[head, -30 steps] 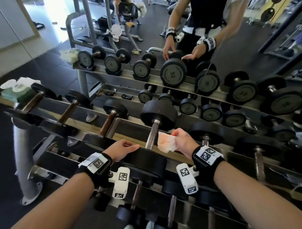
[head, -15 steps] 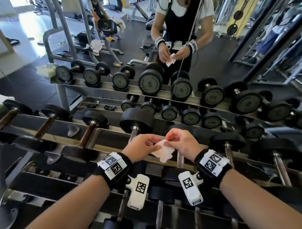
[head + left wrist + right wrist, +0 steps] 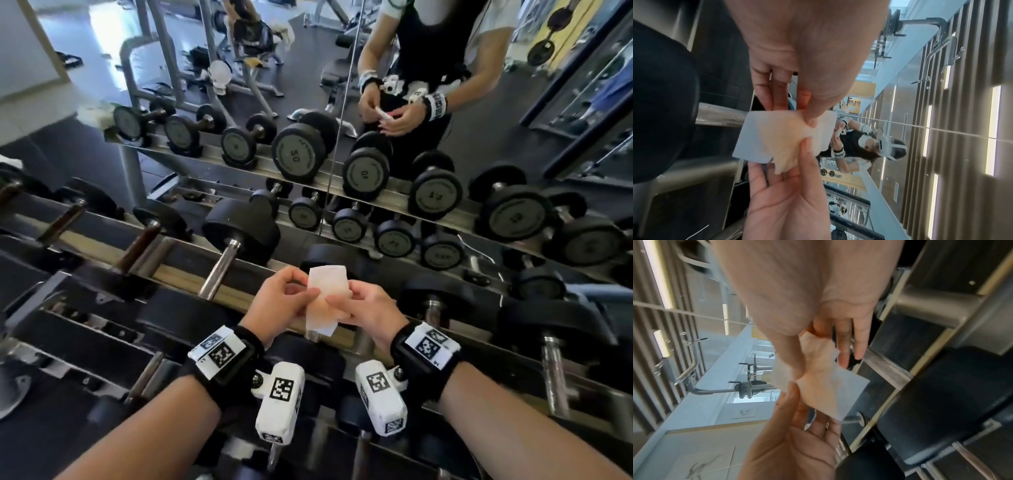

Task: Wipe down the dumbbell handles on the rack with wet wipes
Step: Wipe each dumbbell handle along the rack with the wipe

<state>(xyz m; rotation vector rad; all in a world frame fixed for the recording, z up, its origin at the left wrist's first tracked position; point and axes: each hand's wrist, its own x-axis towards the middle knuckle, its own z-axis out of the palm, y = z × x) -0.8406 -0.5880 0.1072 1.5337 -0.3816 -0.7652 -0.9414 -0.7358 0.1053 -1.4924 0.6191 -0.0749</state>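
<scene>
A white wet wipe (image 3: 327, 298) is held up flat between both hands above the top rail of the dumbbell rack (image 3: 178, 277). My left hand (image 3: 310, 291) pinches its left edge with thumb and fingers. My right hand (image 3: 337, 300) pinches the right edge. The left wrist view shows the wipe (image 3: 781, 138) pinched from above by my left hand (image 3: 809, 120), with the right hand's thumb (image 3: 807, 155) on it from below. In the right wrist view the wipe (image 3: 824, 386) hangs beside a black dumbbell head (image 3: 953, 402). A chrome dumbbell handle (image 3: 222, 267) lies just left of the hands.
Black dumbbells fill the rack. Rusty brown handles (image 3: 140, 245) sit to the left, chrome handles (image 3: 553, 373) to the right, and a lower tier (image 3: 150, 373) lies below my wrists. A mirror (image 3: 342, 102) behind the rack reflects the person and gym machines.
My left hand left the dumbbell head and joined the right hand at the wipe. The wipe, bunched in the right hand a second ago, is now spread flat between both hands.
</scene>
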